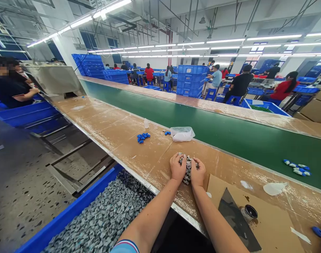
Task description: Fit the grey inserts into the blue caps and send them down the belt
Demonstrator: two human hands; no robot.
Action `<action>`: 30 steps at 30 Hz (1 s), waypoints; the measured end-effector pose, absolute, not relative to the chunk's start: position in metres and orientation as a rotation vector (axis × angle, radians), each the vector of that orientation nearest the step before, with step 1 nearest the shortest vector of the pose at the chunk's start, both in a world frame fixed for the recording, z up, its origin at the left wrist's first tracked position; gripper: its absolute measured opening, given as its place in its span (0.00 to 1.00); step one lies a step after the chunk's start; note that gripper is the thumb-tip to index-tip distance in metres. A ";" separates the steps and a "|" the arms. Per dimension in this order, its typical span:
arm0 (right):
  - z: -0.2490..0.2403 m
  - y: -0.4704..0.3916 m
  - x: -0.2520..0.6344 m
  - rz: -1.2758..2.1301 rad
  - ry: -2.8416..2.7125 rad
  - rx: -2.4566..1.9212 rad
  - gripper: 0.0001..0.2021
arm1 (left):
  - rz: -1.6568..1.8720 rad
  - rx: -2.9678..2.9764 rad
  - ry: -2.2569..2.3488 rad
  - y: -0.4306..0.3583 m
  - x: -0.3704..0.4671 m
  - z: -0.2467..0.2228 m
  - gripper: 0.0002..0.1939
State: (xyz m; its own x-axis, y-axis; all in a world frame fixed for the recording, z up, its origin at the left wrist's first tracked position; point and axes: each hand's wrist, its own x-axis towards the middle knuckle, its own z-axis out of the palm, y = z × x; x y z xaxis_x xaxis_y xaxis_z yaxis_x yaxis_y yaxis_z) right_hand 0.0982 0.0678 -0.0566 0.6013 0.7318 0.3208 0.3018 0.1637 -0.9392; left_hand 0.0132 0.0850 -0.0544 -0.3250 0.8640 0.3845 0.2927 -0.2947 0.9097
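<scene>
While both hands are on the table [115,123], a heap of small gray pieces [187,172] sits between them, about midway between the table's near edge and its edge along the green belt [229,124]. The left hand [178,167] is half closed, its fingers curled against the left side of the heap; the right hand [198,171] is curved the same way against the right side, so the two clasp the pieces together. Just beyond them, at the belt-side edge, stands a clear plastic tub [182,135] with something white in it, and a cluster of blue pieces [143,137] lies to its left. Right of the hands, a cardboard sheet [277,218] carries a dark sheet [235,221] and a small jar [250,212] with dark contents. Below the near edge, a blue bin [71,214] is full of similar gray pieces.
</scene>
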 end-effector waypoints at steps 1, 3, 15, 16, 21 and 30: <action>-0.053 0.067 0.101 0.358 -0.948 -1.429 0.16 | 1.658 1.465 1.501 0.084 0.011 -0.053 0.10; -0.041 0.060 0.103 0.312 -0.967 -1.432 0.17 | 1.684 1.495 1.521 0.078 0.001 -0.048 0.12; -0.098 -0.031 -0.061 1.230 -1.952 -1.044 0.23 | 1.114 1.095 2.599 -0.058 -0.254 -0.121 0.18; -0.117 -0.026 -0.069 1.253 -1.904 -1.152 0.24 | 1.045 1.043 2.629 -0.068 -0.265 -0.131 0.18; -0.186 0.008 -0.078 1.307 -1.756 -1.389 0.28 | 0.543 1.105 2.651 -0.089 -0.272 -0.153 0.24; -0.215 0.001 -0.085 1.485 -1.657 -1.490 0.29 | 0.423 1.322 2.471 -0.091 -0.233 -0.161 0.23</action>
State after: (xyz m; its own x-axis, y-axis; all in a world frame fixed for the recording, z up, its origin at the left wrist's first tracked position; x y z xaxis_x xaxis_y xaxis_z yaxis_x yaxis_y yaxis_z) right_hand -0.0847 0.0010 -0.2145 -0.3082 0.9001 -0.3079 0.4041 -0.1691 -0.8989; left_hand -0.2329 -0.0911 -0.1614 -0.5282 0.8394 -0.1282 0.7489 0.5317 0.3955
